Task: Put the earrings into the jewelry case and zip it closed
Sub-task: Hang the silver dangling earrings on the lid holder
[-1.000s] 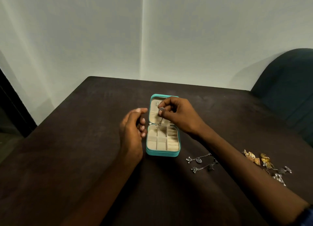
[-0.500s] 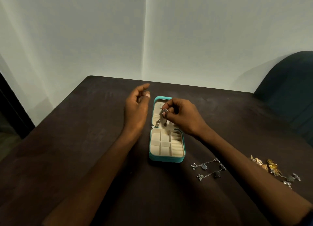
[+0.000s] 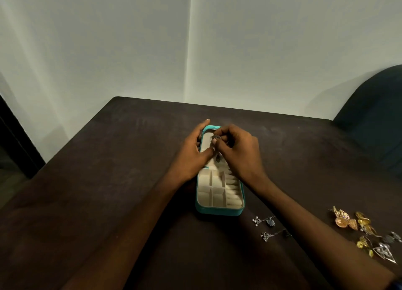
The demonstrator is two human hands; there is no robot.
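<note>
My right hand (image 3: 237,152) hovers over the far half of the open case, fingers curled, pinching a small silver earring (image 3: 216,137) between thumb and fingertips against the cream lining of the lid. My left hand (image 3: 193,152) grips the lid's left edge: the fingers wrap the teal rim, and the thumb lies across the lining, touching the right hand's fingertips. The jewelry case (image 3: 219,211) sits on the dark counter (image 3: 108,181) at mid-frame, lid (image 3: 206,142) folded back away from me and the near tray showing cream compartments; I cannot tell whether any compartment holds an item. A dark dangling piece shows just below the pinched earring, partly hidden by my fingers. To the right of the case, near my right forearm, lie two silver chain earrings (image 3: 266,221). Farther right, well apart from the case, lies a cluster of gold and silver earrings (image 3: 365,231). A dark chair back (image 3: 374,115) stands beyond the counter's right corner.
</note>
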